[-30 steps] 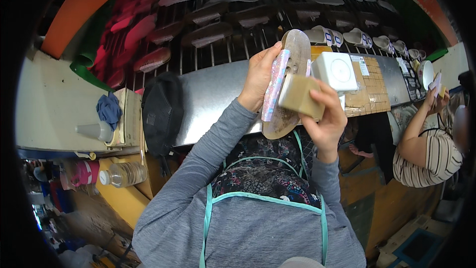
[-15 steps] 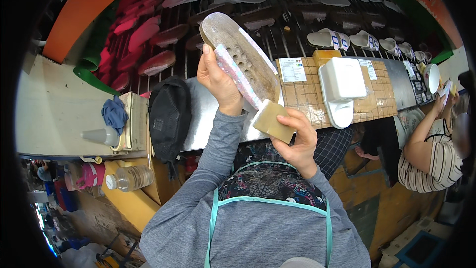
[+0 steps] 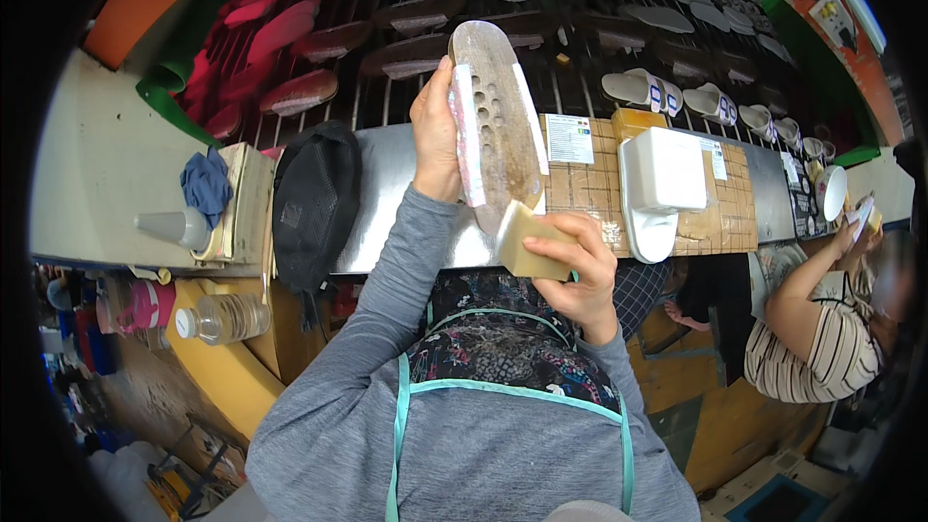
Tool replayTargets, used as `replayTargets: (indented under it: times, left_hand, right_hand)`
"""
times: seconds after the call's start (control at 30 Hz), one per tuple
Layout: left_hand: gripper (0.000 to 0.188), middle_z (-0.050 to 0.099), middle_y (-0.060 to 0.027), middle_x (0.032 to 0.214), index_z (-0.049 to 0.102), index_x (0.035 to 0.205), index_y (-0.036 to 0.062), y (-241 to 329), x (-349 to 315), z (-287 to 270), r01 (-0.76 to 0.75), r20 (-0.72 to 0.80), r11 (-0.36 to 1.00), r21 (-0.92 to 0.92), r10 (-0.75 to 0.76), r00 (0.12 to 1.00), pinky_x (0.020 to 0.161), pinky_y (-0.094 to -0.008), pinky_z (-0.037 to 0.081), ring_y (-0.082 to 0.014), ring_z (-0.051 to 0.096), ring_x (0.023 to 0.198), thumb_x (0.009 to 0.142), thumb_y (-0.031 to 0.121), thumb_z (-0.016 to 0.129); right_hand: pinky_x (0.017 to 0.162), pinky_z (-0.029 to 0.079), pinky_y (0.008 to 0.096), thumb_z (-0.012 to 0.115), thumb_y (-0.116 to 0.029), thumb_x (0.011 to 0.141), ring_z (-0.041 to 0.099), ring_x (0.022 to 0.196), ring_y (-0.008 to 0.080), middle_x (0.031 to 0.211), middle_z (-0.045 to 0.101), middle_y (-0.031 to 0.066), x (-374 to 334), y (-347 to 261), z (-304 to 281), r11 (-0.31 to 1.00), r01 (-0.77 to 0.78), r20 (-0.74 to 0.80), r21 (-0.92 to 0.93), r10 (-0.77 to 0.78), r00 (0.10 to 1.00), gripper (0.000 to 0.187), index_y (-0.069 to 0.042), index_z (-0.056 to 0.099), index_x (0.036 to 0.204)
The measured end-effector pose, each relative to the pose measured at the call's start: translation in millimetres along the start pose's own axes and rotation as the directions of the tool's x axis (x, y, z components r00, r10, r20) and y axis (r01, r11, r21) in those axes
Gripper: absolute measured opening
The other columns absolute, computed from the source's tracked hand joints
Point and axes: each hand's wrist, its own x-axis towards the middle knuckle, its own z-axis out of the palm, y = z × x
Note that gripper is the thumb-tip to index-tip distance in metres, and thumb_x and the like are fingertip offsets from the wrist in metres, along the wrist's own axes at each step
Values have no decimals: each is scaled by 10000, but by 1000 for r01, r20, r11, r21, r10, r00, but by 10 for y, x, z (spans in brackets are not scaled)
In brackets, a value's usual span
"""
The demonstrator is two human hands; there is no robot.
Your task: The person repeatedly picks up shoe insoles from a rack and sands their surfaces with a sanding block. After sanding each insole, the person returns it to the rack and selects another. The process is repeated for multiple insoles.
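My left hand [image 3: 437, 140] grips a brown shoe last [image 3: 505, 135] by its left side, raised above the table with its underside facing me. Round holes run along its middle, and an iridescent strap piece [image 3: 468, 130] wraps its edges. In my right hand [image 3: 585, 275] is a yellowish sponge block [image 3: 527, 240], pinched between thumb and fingers. Its pale edge meets the lower end of the last. Fingers on the far side of the last are hidden.
Soles and slippers [image 3: 633, 89] lie on a rod conveyor [image 3: 541, 63] beyond the metal table [image 3: 372, 203]. A white container [image 3: 667, 169] stands on the cardboard sheet [image 3: 735, 217]. At left sits a black bag [image 3: 314, 208]. A co-worker [image 3: 822, 338] is at the right.
The shoe last has turned more upright and shifted right. My right hand has tilted the sponge block, which stays at the last's lower end.
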Motion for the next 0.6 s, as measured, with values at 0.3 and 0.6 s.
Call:
replayTargets:
  times: [0.3,0.6]
  left_hand:
    - [282,644,-5,703,654,894,58,-347,-414,269,285,251,934,216,-335,908,552,-207,505,-77,603,585,945,327,588]
    - [397,670,-75,946,602,1094,25,-220,-86,61,192,143,978,-81,-179,973,687,-266,568,-135,672,778,962,389,516]
  right_hand:
    - [875,493,389,733,-1,543,602,1039,310,1137,601,157,146,70,-211,985,-151,-315,-82,118,942,613,-120,674,1141]
    - [826,464,386,711,-4,521,592,955,288,1109,609,137,-291,-125,-220,990,-137,-225,-43,124,967,538,-139,701,1042]
